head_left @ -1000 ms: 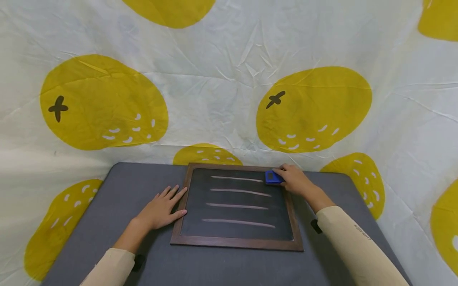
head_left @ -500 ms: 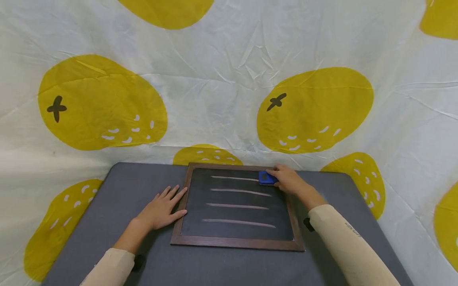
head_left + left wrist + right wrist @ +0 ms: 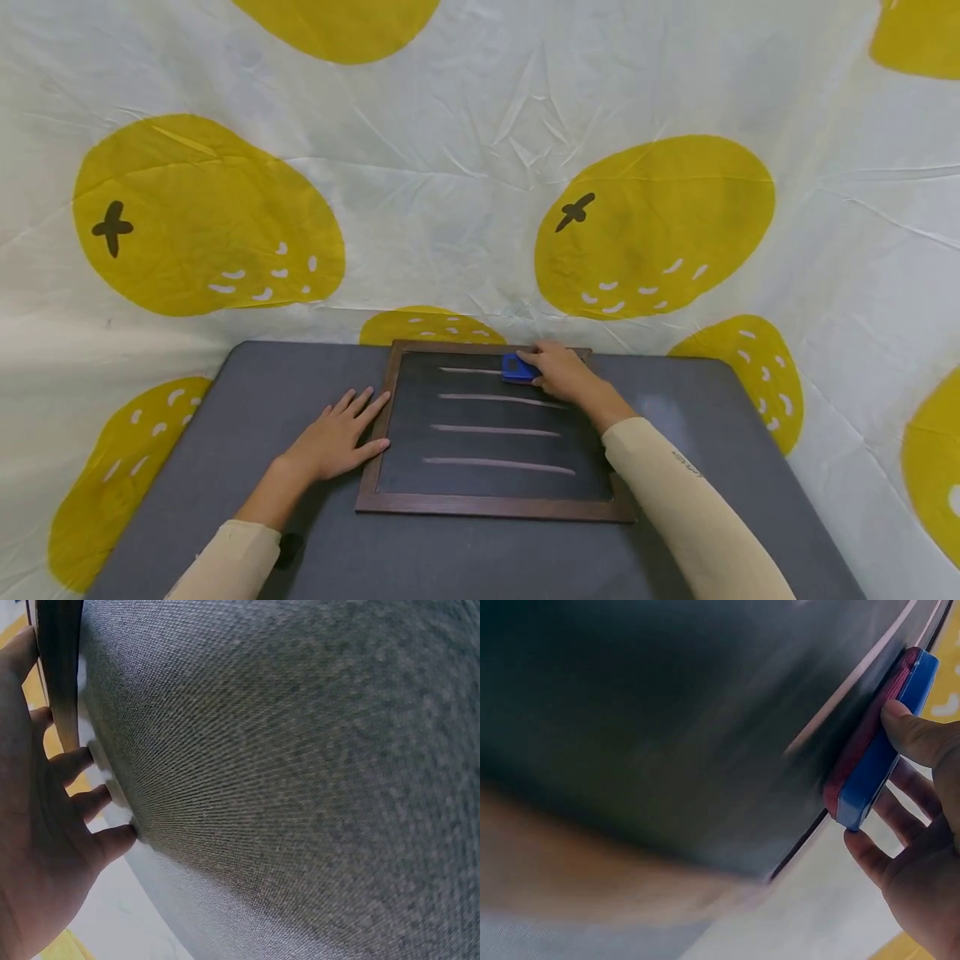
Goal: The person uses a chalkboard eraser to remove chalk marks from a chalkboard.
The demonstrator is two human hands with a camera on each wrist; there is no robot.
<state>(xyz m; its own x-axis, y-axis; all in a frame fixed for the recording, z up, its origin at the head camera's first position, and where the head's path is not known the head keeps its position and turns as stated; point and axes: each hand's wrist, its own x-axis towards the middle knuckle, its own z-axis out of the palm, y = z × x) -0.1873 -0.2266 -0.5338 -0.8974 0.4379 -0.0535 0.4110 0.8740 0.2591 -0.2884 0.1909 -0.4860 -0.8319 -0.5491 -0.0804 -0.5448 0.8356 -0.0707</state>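
Note:
A chalkboard (image 3: 495, 450) with a brown wooden frame lies on the grey table, several pale pink chalk lines drawn across it. My right hand (image 3: 562, 372) grips a blue chalkboard eraser (image 3: 517, 368) on the topmost line, near the board's far edge. In the right wrist view the eraser (image 3: 889, 735) has its dark red felt side against the board, and the thumb and fingers of my right hand (image 3: 930, 817) pinch its blue body. With fingers spread, my left hand (image 3: 330, 440) rests at the board's left edge, its thumb and index fingertip touching the frame (image 3: 58, 667).
The grey table (image 3: 225, 425) extends on both sides of the board and in front of it. Right behind it hangs a white cloth (image 3: 442, 225) printed with yellow fruit shapes. My right forearm crosses over the board's right edge.
My right hand has slid the eraser leftward along the top chalk line, and the line's right part is gone. The left hand has stayed in place.

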